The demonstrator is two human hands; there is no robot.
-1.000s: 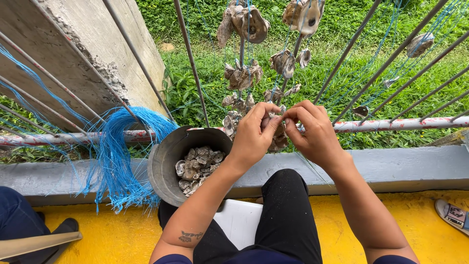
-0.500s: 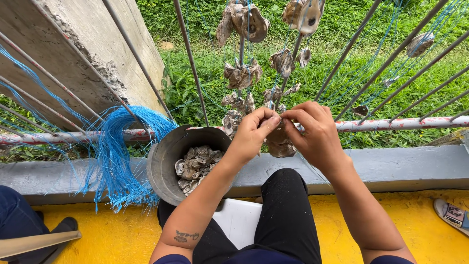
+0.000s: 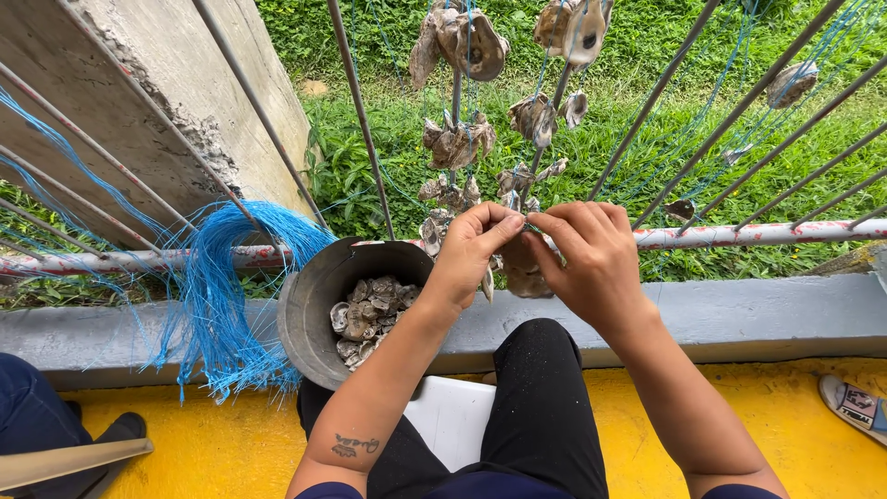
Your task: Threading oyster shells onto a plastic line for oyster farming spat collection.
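Both hands are up at the horizontal railing bar (image 3: 758,235): left hand (image 3: 467,254) and right hand (image 3: 591,259) pinch a thin blue string (image 3: 534,227) between fingertips, with one brownish oyster shell (image 3: 525,273) dangling just under them. One grey bucket (image 3: 309,310) of shells sits on the concrete ledge (image 3: 739,314), left of the knee. One bundle of blue cords (image 3: 222,296) hangs off the bar's left part.

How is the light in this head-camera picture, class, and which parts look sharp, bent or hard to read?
Head view: soft, even daylight, no hard shadows or glare; the left hand and right hand are sharp, as are the shells in the grey bucket; the railing bars fan outward, a wide-lens distortion; the thin cord between the fingertips is too small to read clearly.
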